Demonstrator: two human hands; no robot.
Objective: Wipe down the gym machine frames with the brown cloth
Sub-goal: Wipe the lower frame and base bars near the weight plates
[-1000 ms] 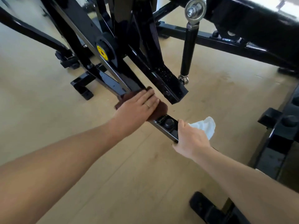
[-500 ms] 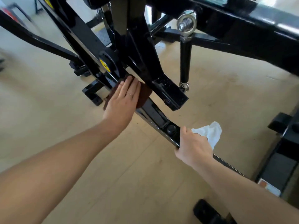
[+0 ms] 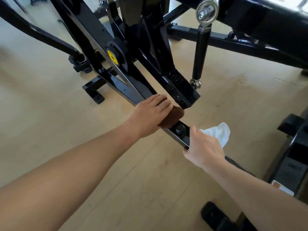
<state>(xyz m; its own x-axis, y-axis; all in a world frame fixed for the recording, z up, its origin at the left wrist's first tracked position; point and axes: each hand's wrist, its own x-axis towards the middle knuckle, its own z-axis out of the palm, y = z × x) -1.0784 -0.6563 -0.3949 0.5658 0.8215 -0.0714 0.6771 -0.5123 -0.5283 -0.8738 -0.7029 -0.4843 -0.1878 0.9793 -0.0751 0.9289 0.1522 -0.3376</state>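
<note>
A black gym machine frame fills the upper half, and its low floor rail (image 3: 131, 90) runs diagonally from upper left to lower right. My left hand (image 3: 150, 112) lies flat on the brown cloth (image 3: 173, 117) and presses it onto this rail, fingers straight. Just right of the cloth, a black bolt cap (image 3: 180, 129) shows on the rail. My right hand (image 3: 202, 147) grips the rail further down and holds a crumpled white cloth (image 3: 218, 133) that sticks out past the fingers.
A slanted black beam (image 3: 181, 87) ends just above the brown cloth. A black rod with a silver eye end (image 3: 200, 47) stands to its right. A yellow round label (image 3: 113, 57) marks the pivot. More black frame parts (image 3: 293, 164) lie at right on the wooden floor.
My left hand slid the brown cloth up the rail toward the pivot, then back down toward my right hand. The right hand kept its grip on the rail and white cloth.
</note>
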